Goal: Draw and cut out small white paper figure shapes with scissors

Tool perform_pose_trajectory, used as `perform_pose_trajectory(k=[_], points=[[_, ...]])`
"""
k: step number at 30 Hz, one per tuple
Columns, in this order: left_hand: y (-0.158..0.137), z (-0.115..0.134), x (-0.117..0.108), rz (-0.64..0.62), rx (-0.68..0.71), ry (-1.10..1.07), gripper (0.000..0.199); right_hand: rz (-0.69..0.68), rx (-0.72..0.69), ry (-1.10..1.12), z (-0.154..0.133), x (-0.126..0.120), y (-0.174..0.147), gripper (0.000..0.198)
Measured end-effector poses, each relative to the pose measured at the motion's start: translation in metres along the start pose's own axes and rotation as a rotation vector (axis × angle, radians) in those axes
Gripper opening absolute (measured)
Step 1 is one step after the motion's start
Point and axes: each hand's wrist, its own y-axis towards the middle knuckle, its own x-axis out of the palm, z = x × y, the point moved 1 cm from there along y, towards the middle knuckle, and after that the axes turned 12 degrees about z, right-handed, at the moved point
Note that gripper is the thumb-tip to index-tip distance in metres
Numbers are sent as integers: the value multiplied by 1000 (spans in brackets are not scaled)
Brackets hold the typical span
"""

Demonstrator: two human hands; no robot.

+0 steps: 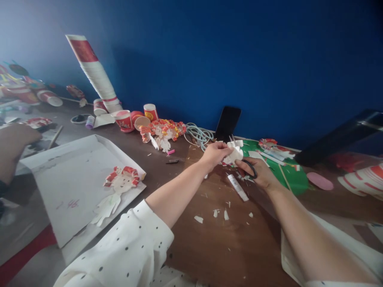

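Observation:
My left hand pinches a white paper cut-out near the back of the brown table. In my right hand is a pair of scissors with black handles; its blades are at the paper, partly hidden behind it. Below my hands lies a white glue tube. Small white paper scraps are scattered on the tabletop nearer to me. A green sheet lies just right of my hands, with paper strips and a red-and-white cut-out on it.
A dark phone leans on the blue wall beside a coiled cable. Paper cups and a tall leaning cup stack stand back left. A white board holds a paper doll. Another person's arm is at far left.

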Motion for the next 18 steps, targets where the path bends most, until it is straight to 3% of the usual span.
perform_pose_trajectory(k=[7,18], points=[[-1,-1,2,-6,-74,-55,20,8,14,6,4,1,1,49],[-3,2,1,29,-51,10,21,22,-11,-34,1,2,0,52]])
